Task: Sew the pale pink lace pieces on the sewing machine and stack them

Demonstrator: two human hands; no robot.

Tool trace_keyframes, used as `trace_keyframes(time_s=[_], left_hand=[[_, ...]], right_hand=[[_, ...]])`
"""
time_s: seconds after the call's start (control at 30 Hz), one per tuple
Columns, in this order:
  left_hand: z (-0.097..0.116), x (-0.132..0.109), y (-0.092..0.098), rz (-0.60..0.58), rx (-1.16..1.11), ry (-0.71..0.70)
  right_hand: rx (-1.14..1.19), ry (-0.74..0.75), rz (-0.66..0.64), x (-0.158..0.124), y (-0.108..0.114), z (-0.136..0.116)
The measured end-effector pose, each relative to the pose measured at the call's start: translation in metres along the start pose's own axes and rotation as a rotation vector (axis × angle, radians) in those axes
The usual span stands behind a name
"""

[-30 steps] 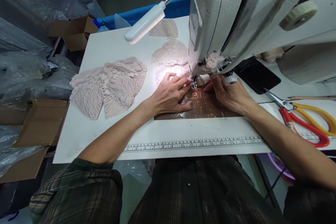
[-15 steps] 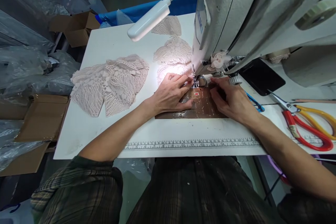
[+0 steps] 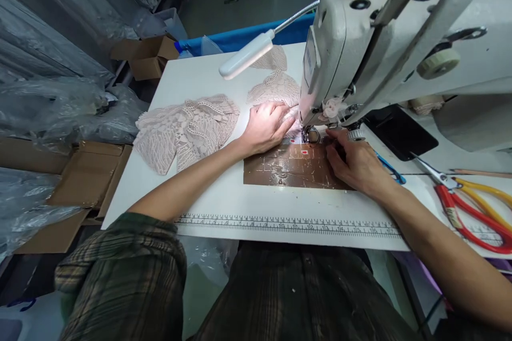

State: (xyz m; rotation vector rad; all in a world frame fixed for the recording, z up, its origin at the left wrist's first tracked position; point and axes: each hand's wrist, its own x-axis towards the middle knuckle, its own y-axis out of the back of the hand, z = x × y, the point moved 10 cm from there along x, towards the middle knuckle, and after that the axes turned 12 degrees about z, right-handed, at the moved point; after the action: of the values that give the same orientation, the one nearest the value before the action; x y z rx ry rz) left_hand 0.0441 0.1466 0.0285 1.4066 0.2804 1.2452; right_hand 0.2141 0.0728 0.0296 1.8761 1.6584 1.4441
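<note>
Left hand [image 3: 266, 127] fingers curled, pinching lace [image 3: 294, 117] just left of the presser foot [image 3: 311, 135]; right hand [image 3: 356, 162] fingers narrow, flat on the surface [image 3: 208, 192] beside it.

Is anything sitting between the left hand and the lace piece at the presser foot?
Nothing visible: the left hand rests directly on the lace piece beside the presser foot.

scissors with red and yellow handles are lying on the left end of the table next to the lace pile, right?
Not quite. The scissors with red and yellow handles lie on the right end of the table, beyond the right hand. The lace pile is on the left, far from them. The head view shows this.
</note>
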Motion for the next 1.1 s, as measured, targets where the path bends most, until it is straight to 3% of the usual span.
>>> trace_keyframes(time_s=[0.17,0.27,0.37,0.5,0.57,0.67,0.83,0.93,1.1], left_hand=[[-0.039,0.037,-0.011,0.017,0.033,0.046],[-0.050,0.037,-0.002,0.035,0.032,0.053],[-0.048,0.015,0.019,0.025,0.044,0.057],[-0.041,-0.030,0.060,0.024,0.115,0.083],[-0.046,-0.050,0.080,0.032,0.152,0.141],[-0.076,-0.074,0.113,0.093,0.199,0.303],[-0.149,-0.111,0.167,0.318,0.213,0.646],[-0.171,-0.123,0.175,0.377,0.161,0.724],[-0.167,-0.118,0.168,0.387,0.149,0.667]], right_hand=[[-0.021,0.020,-0.005,-0.003,-0.003,0.001],[-0.034,0.047,-0.011,-0.007,-0.004,0.000],[-0.036,0.088,-0.024,-0.012,-0.005,-0.002],[-0.033,0.137,-0.057,-0.018,-0.011,0.000],[-0.022,0.168,-0.044,-0.018,-0.013,0.001],[-0.055,0.265,0.023,-0.016,-0.010,-0.002],[-0.093,0.347,0.051,-0.014,-0.009,-0.006],[-0.129,0.250,0.029,-0.010,-0.013,0.003],[-0.154,0.075,0.002,-0.003,-0.015,0.018]])
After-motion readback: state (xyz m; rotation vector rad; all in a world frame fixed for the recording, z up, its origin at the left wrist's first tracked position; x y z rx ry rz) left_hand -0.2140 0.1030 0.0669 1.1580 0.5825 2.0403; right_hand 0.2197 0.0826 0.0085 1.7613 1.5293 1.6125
